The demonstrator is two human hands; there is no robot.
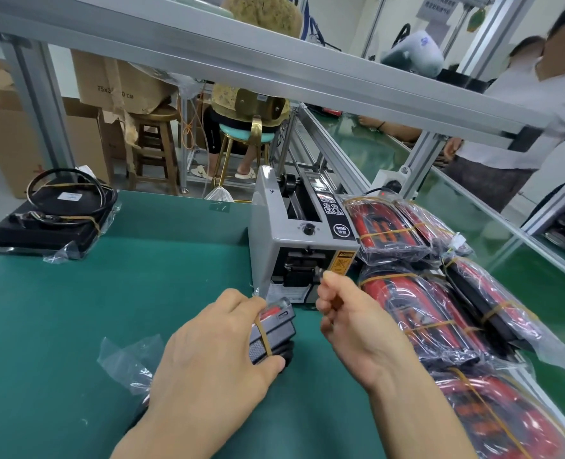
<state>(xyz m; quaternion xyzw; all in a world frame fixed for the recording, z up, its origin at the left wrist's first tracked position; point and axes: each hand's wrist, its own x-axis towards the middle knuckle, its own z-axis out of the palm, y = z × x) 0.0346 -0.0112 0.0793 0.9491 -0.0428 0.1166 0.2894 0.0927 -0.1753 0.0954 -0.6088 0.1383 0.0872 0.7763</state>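
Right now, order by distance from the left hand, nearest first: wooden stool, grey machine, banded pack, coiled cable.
1. banded pack, gripped in the left hand
2. grey machine, just ahead
3. coiled cable, far left on the table
4. wooden stool, beyond it

black-and-red pack (272,329), rubber-banded, half in clear bag (125,359), tilted just in front of tape dispenser (294,233); yellowish tape strip (336,301) at its outlet.

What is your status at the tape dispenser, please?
Left hand grips banded black pack on mat. Right hand pinching at dispenser outlet, contents unclear. Nothing blocking.
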